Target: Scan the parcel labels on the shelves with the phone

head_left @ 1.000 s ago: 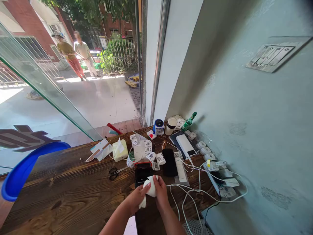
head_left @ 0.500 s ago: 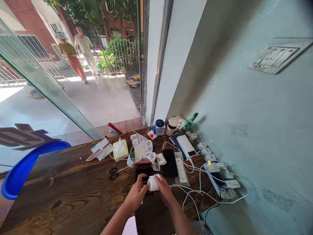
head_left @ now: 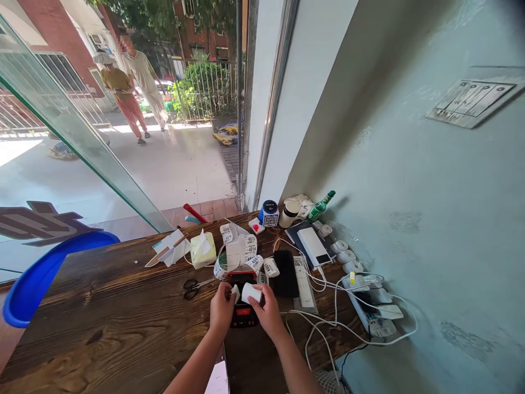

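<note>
My right hand point(head_left: 268, 311) is closed around a small white paper roll point(head_left: 251, 294), fingers on its right side. My left hand point(head_left: 220, 314) pinches a small white piece of paper point(head_left: 235, 293), which looks like the roll's loose end; whether it joins the roll I cannot tell. Directly below both hands sits a black and red label printer point(head_left: 244, 317) with its top part raised, the inside partly hidden by my fingers. Printed label strips with numbers point(head_left: 251, 244) curl behind the printer. Left of it lie black-handled scissors point(head_left: 191, 289).
A black pouch point(head_left: 286, 273), white power bank point(head_left: 314, 247) and tangled white cables point(head_left: 324, 317) lie to the right, near a power strip point(head_left: 361, 306). A tissue pack point(head_left: 202, 250), knife point(head_left: 164, 253), jar point(head_left: 289, 213) and green bottle point(head_left: 321, 207) stand farther back. Two people point(head_left: 143, 82) walk outside.
Both hands have drawn apart and moved slightly left and up. The roll, held between both before, is now in my right hand, and my left holds a white bit of paper.
</note>
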{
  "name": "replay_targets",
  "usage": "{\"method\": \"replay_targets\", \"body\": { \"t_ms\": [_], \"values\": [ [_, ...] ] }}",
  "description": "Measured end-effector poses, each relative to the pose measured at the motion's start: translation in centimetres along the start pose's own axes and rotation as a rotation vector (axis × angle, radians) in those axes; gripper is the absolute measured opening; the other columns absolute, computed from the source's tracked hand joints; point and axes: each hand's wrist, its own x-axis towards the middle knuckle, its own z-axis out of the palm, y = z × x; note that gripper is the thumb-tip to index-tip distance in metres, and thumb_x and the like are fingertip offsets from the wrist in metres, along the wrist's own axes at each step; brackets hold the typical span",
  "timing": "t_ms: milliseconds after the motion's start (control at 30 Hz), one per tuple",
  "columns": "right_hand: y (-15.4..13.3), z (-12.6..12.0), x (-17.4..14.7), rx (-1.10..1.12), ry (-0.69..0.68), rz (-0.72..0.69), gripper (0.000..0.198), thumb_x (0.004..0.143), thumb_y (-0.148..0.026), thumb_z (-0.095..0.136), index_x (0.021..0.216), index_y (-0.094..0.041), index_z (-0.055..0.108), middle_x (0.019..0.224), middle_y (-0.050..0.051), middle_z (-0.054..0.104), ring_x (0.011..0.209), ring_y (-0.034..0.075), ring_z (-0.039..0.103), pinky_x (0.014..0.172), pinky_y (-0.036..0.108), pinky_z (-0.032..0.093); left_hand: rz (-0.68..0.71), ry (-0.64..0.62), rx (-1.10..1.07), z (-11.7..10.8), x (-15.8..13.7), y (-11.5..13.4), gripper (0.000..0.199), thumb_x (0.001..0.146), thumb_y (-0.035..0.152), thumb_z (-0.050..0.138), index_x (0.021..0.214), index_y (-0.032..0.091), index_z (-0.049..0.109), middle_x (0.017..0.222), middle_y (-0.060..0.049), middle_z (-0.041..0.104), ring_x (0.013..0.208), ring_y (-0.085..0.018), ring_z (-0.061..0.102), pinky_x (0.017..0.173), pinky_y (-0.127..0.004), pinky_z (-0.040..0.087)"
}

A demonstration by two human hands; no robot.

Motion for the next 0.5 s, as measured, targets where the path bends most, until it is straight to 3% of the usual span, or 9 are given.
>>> {"method": "replay_targets", "body": {
  "t_ms": [200,367,500],
  "values": [
    [1.0,1.5,1.5,-0.217,-0.113,-0.194,0.019,0.086,-0.031,0.061,0.099,-0.018,0.062,0.105,0.006,0.063,0.105,0.023,0.057,0.094,0.048,0.046,-0.013,0.090,0.132,0.4,-0.5,-0.3,0.010,0.078,0.012,0.056,0.076,0.022,0.055,0.076,-0.002,0.063,0.071,-0.020,0.056,0.068,-0.027,0.034],
    [1.8,1.3,2.0,-0.380,-0.175,-0.249,0.021,0.089,-0.034,0.058,0.101,-0.018,0.062,0.101,0.005,0.066,0.101,0.022,0.060,0.093,0.048,0.047,0.069,0.031,0.124,0.4,-0.1,-0.4,0.017,0.077,0.010,0.055,0.083,0.021,0.066,0.092,-0.006,0.066,0.090,-0.022,0.060,0.084,-0.030,0.041],
    [1.8,1.0,2.3,-0.488,-0.209,-0.271,0.020,0.088,-0.035,0.059,0.098,-0.019,0.064,0.097,0.004,0.067,0.100,0.023,0.061,0.100,0.055,0.041,0.103,-0.016,0.152,0.4,0.1,-0.2,0.020,0.079,0.012,0.052,0.080,0.019,0.071,0.092,-0.007,0.061,0.086,-0.021,0.058,0.083,-0.031,0.042]
  ]
}}
